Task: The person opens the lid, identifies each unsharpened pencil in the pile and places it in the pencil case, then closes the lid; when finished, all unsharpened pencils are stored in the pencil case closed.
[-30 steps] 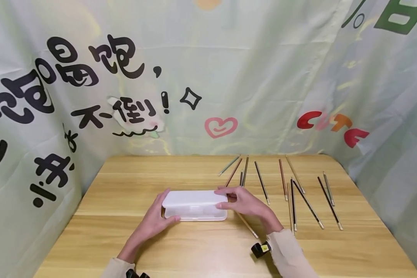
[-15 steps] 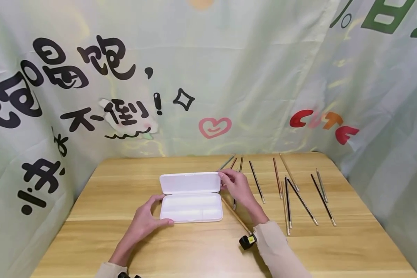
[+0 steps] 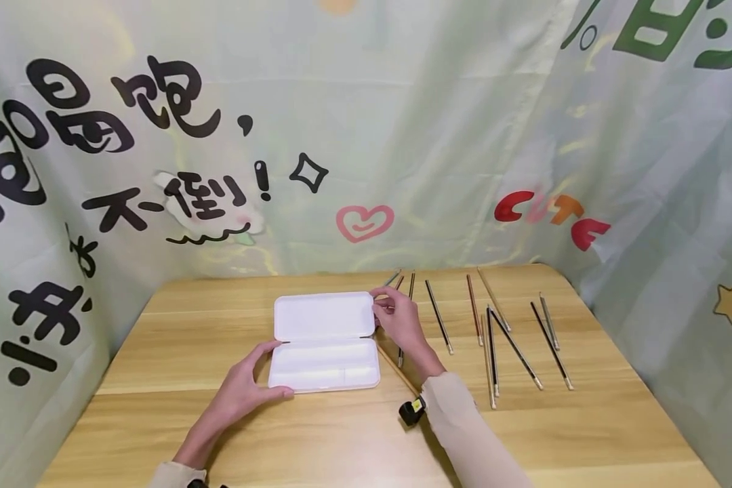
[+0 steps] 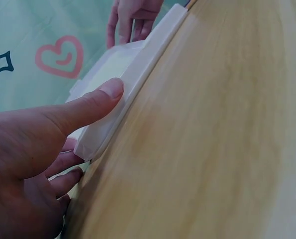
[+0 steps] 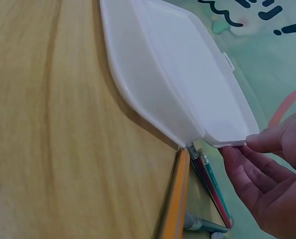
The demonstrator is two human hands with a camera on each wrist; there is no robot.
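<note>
A white plastic pencil case (image 3: pixel 324 366) lies open on the table, with its lid (image 3: pixel 323 316) tipped back on the far side. Inside the base a low divider shows toward the right; I see no pencils in it. My left hand (image 3: pixel 240 390) grips the case's left end, thumb on the front wall (image 4: pixel 108 117) and fingers round the side. At the lid's right corner, my right hand (image 3: pixel 399 322) pinches the edge between thumb and fingers, as the right wrist view shows. A yellow-orange pencil (image 5: pixel 175 194) lies close by the case's right end, partly under my right forearm.
Several loose pencils are spread over the right half of the wooden table (image 3: pixel 177 318), among them a black one (image 3: pixel 439 315), a dark red one (image 3: pixel 474 308) and a grey one (image 3: pixel 549 322). A printed cloth curtain (image 3: pixel 433 135) hangs behind and at both sides.
The lid was nearly closed a second ago; my right hand has lifted it up and back, exposing the inside. My left hand has kept its hold on the left end. The view has turned slightly right.
</note>
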